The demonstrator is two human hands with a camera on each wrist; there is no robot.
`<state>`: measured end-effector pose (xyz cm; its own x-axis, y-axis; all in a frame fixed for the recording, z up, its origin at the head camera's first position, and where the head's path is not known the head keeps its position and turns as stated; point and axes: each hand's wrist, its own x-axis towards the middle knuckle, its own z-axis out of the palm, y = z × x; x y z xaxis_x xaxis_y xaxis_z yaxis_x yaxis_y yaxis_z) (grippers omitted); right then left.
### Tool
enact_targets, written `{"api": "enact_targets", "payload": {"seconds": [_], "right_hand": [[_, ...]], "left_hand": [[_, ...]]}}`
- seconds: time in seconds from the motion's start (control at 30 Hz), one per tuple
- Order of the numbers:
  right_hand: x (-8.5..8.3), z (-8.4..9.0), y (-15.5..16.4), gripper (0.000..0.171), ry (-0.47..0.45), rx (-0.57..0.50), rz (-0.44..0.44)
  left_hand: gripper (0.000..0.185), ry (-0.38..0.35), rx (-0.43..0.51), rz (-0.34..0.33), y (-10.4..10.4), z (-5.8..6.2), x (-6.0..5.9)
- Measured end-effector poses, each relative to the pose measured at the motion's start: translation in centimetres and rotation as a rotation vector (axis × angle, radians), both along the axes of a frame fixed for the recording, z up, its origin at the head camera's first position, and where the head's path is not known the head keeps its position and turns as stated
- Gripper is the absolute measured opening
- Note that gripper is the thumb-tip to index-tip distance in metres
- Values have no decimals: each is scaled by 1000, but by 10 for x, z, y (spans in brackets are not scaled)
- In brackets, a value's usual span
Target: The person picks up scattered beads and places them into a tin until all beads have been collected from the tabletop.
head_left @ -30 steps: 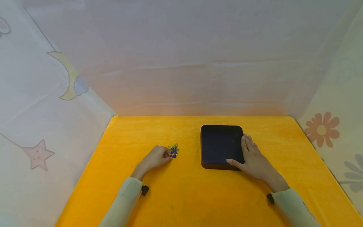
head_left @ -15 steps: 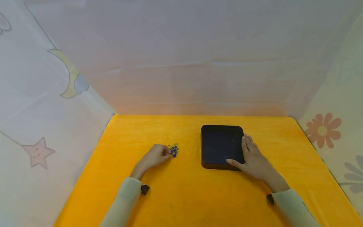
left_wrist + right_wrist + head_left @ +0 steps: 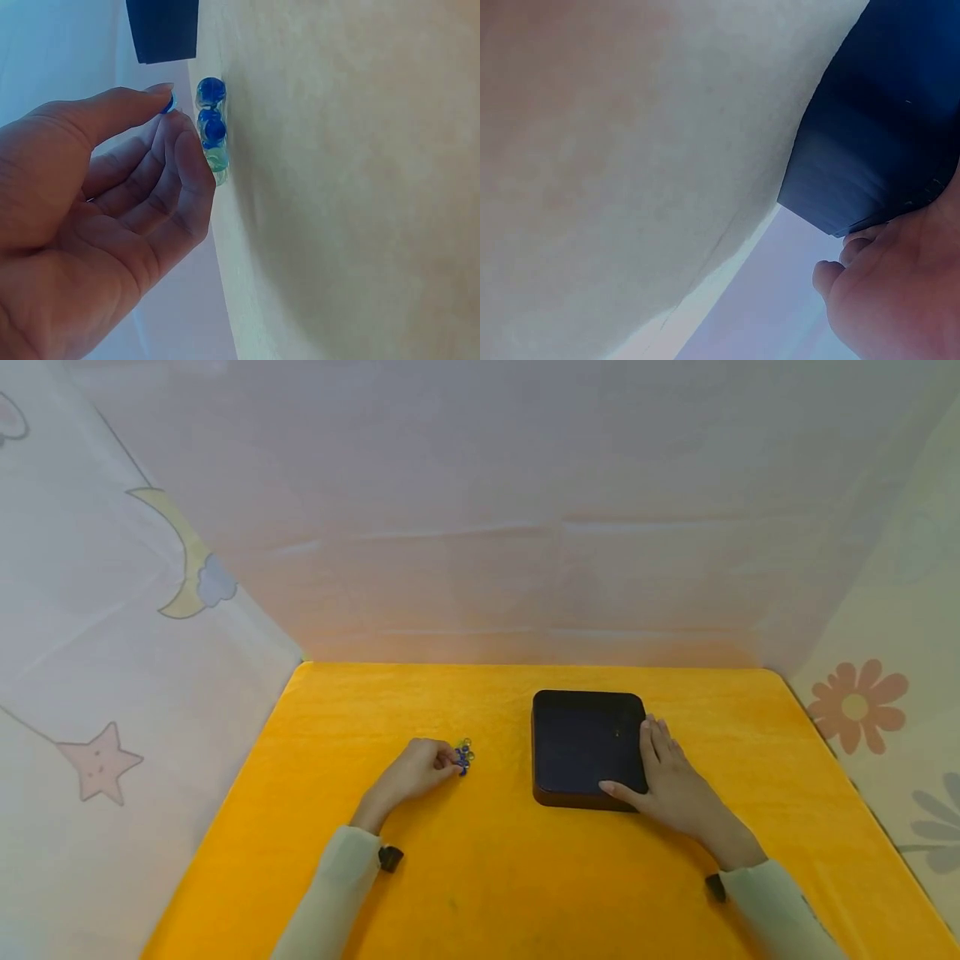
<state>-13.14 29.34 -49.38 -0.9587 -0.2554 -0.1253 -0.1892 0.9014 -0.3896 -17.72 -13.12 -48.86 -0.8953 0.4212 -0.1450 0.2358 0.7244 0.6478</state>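
Observation:
My left hand [image 3: 420, 770] is at the left side of a small cluster of glass marbles [image 3: 465, 755], blue and pale yellow-green. In the left wrist view, a blue marble [image 3: 168, 103] shows between the thumb and fingertips, pinched and mostly covered. Several other marbles [image 3: 214, 130] lie just past the fingers on the cloth. To the right stands a dark square box [image 3: 585, 797], shallow and open-topped. Against its right side rests my right hand [image 3: 678, 789], fingers straight along the wall and thumb over the near right corner. The right wrist view shows the box wall [image 3: 870, 142] beside the palm.
A yellow cloth [image 3: 480, 877] covers the table. A pale fabric wall [image 3: 480, 585] stands behind it, with printed side walls left and right. Inside the box, a tiny speck near the right wall is too small to identify. Each wrist carries a small black device [image 3: 390, 858].
My left hand has shifted slightly right, further over the marbles, and covers more of them. The right hand and the box stay put.

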Motion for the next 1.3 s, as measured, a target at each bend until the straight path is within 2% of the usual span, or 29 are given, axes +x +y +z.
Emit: {"api": "enact_targets", "payload": {"seconds": [0.33, 0.6, 1.3], "right_hand": [[1, 2, -2, 126, -10, -19, -1], [2, 2, -3, 126, -3, -10, -8], [1, 1, -1, 127, 4, 7, -11]], "left_hand": [[14, 13, 50, -26, 10, 3, -6], [18, 1, 108, -63, 21, 9, -9], [20, 16, 121, -60, 44, 14, -19]]}}
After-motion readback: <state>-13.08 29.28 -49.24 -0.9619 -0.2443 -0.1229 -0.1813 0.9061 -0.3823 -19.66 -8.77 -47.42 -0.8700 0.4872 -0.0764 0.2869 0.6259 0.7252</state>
